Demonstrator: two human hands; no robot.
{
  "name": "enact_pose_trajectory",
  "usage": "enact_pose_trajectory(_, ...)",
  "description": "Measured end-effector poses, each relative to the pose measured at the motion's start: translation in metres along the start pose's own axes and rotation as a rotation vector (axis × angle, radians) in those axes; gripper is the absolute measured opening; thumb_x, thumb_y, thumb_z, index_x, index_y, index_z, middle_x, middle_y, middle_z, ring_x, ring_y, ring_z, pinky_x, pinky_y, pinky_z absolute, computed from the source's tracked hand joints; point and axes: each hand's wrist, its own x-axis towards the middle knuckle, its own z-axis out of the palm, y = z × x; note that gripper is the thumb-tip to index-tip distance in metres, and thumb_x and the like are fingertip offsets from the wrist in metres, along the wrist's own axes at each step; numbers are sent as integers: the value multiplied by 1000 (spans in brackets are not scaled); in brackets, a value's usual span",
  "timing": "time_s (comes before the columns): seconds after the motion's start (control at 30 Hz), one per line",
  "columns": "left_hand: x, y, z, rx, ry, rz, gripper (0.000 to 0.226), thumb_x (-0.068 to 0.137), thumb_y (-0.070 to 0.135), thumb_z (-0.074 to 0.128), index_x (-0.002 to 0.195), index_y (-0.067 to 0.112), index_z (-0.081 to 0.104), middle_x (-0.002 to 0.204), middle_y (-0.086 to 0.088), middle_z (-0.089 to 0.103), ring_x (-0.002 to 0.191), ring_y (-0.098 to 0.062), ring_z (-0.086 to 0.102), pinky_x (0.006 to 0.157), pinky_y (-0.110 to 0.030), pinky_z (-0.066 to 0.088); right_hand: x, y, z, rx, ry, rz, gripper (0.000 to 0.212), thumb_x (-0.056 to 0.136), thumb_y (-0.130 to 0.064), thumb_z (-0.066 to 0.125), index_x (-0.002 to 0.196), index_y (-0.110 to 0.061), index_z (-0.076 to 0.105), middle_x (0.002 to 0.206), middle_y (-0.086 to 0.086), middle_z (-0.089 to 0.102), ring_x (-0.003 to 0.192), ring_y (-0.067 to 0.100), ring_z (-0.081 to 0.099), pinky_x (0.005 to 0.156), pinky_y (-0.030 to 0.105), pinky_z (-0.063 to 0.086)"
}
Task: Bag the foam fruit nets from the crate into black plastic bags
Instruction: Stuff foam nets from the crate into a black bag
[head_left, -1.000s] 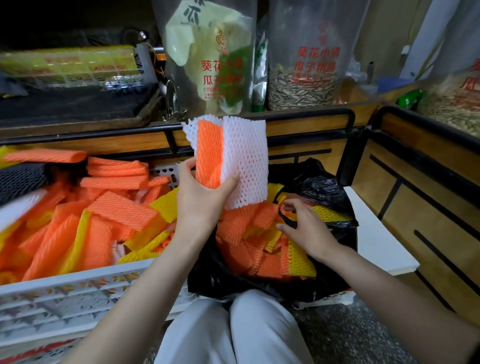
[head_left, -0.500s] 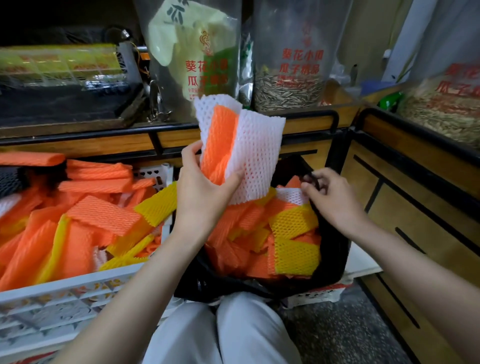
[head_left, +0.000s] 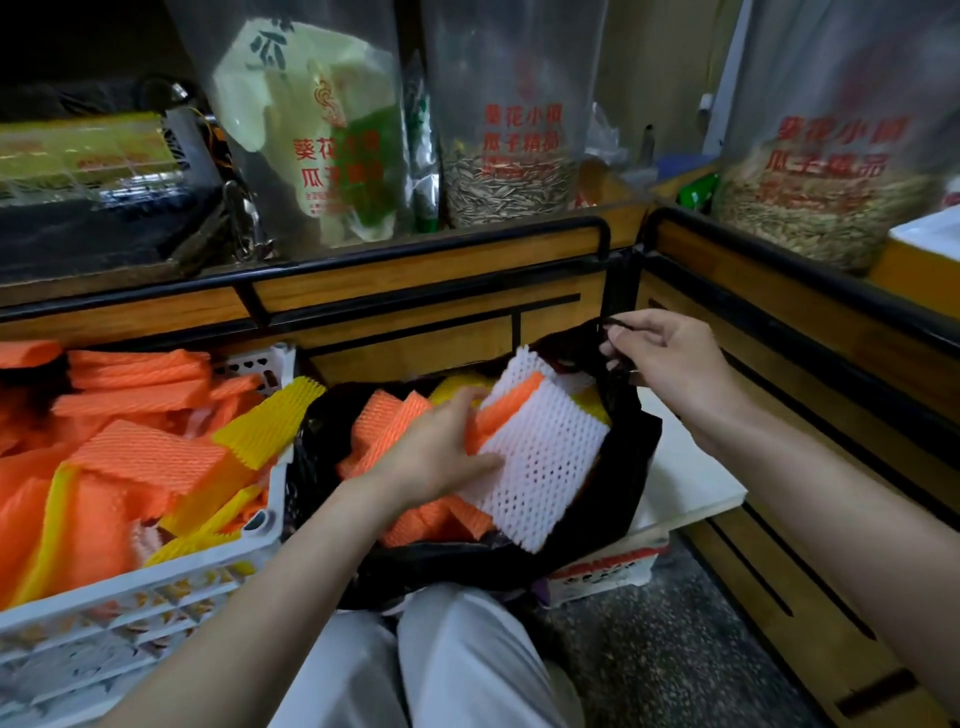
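Note:
A white plastic crate (head_left: 156, 577) at the left holds several orange and yellow foam fruit nets (head_left: 140, 457). To its right a black plastic bag (head_left: 613, 509) stands open between my knees, with more orange and yellow nets inside. My left hand (head_left: 436, 457) grips a small stack of white and orange nets (head_left: 540, 457) and holds it low inside the bag's mouth. My right hand (head_left: 670, 358) pinches the bag's black handle (head_left: 608, 325) at the far rim and holds it up.
A wooden counter with black metal rails (head_left: 426, 280) runs behind and along the right. Tall clear bags of seeds (head_left: 509, 171) stand on it. A white board (head_left: 680, 483) lies under the bag on a carton. Speckled floor (head_left: 649, 660) shows at the lower right.
My left hand has brought the white and orange nets down from chest height into the bag. My right hand has lifted the bag's handle up and to the right.

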Motion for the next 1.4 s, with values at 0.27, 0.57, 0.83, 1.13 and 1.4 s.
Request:
enact_pose_trajectory(0.27,16,9,21,547,283,118,70,85,7,58,144,22,22,146,-9,24,133,-27,24,104,-34,26,-2,-1,-2,-7,0,-25,9,94,-15,54,96,-19,61,81,-4,66,69,5,58,61,13,43)
enact_pose_trajectory(0.57,22,-17,45,486,-62,122,59,99,46,26,150,26,4,159,1,-4,145,-20,-9,117,-38,-5,-1,-4,-3,11,-5,-79,13,94,-15,54,91,-26,59,81,-5,66,68,3,60,67,15,45)
enact_pose_trajectory(0.83,33,-20,49,508,-72,55,59,100,45,19,150,22,-3,158,-4,-9,145,-23,-12,113,-43,-13,2,-3,-2,-10,-5,-110,11,93,-14,54,100,-20,61,85,-1,68,72,7,61,69,16,48)
enact_pose_trajectory(1.13,18,-13,42,752,286,383,49,66,1,68,111,16,58,104,-6,59,87,-26,54,73,-35,40,6,7,3,-80,12,-149,5,90,-20,60,89,-24,62,77,-5,68,67,4,62,69,17,48)
enact_pose_trajectory(1.4,27,-15,54,672,-186,158,58,100,47,14,151,20,10,159,-1,-4,146,-23,-4,117,-39,-3,7,-1,1,-82,109,-191,7,91,-24,59,91,-22,66,77,-8,68,63,-5,59,58,9,44)
